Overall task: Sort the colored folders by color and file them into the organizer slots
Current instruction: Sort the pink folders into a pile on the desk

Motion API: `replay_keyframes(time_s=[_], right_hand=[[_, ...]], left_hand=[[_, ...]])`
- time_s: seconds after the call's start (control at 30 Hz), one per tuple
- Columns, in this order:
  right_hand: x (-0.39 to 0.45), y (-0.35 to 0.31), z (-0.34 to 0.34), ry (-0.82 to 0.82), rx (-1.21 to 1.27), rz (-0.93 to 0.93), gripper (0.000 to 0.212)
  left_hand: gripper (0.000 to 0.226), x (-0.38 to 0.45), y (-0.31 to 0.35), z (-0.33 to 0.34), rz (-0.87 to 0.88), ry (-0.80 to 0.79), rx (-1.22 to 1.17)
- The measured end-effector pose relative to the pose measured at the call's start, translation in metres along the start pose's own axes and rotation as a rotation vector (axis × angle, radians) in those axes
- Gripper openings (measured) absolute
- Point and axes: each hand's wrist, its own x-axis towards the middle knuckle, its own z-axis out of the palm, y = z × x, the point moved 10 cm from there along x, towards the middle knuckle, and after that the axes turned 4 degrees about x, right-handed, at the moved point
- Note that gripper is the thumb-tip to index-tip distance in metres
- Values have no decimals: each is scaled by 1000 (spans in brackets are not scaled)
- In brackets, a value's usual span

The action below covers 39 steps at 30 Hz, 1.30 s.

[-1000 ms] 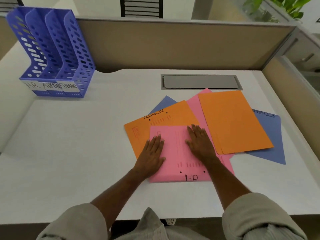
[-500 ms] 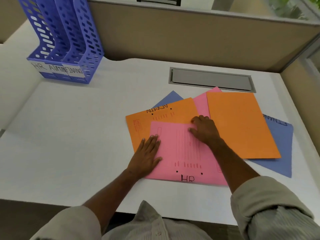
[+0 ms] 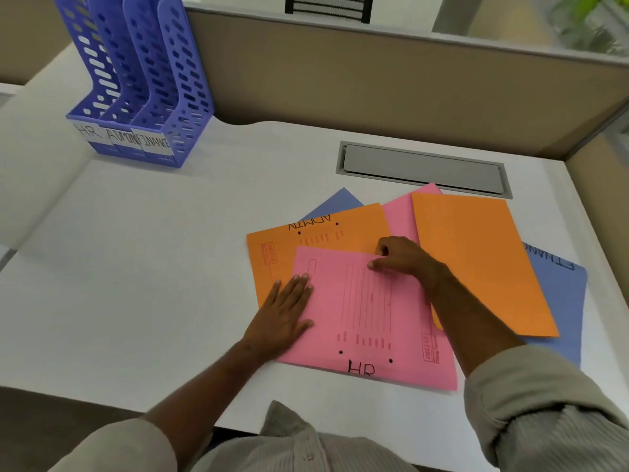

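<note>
Lying flat with straight fingers, the left hand (image 3: 286, 315) presses on the left edge of the pink folder marked HR (image 3: 367, 318), partly overlapping the orange folder marked ADMIN (image 3: 326, 233) beneath it. The right hand (image 3: 405, 260) sits at the pink folder's far right corner with its fingers curled, the thumb on top of the sheet and the fingertips tucked at its edge, pinching that corner. This pink folder lies nearest the person on the white bench (image 3: 143, 267), on top of the spread. A second pink folder (image 3: 400, 212) shows behind it, under a plain orange folder (image 3: 476, 260) to the right. A blue folder with FINANCE written on it (image 3: 558, 294) lies under that one at the far right, and the corner of another blue folder (image 3: 340, 201) peeks out behind the ADMIN sheet. The blue organizer (image 3: 143, 83) stands well apart at the far left of the bench, its slots labelled HR, ADMIN and FINANCE. A grey cable hatch (image 3: 422, 168) is set in the bench just beyond the folders.
</note>
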Motion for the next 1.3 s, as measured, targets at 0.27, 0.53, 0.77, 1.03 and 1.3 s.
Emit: replay_keyframes(time_s=[0.27,0.53,0.77,1.03,1.3], right_hand=[[-15,-2,-1,90,389,-106,13],[-27,8,6,174,791,-42,11],[-28,-7,17,235,936,-53,6],[-27,-24,29,391,1183,45,16],[-30,-72,45,569,1286,122,14]], left_hand=[[70,-5,-5,-9,15,68,-216],[78,-42,-54,-52,-454,457,-871],[43,-98,-102,-53,-977,843,-1365],[32,-95,-113,-38,-959,626,-1780],[27,-91,-154,-73,-762,529,-1671]])
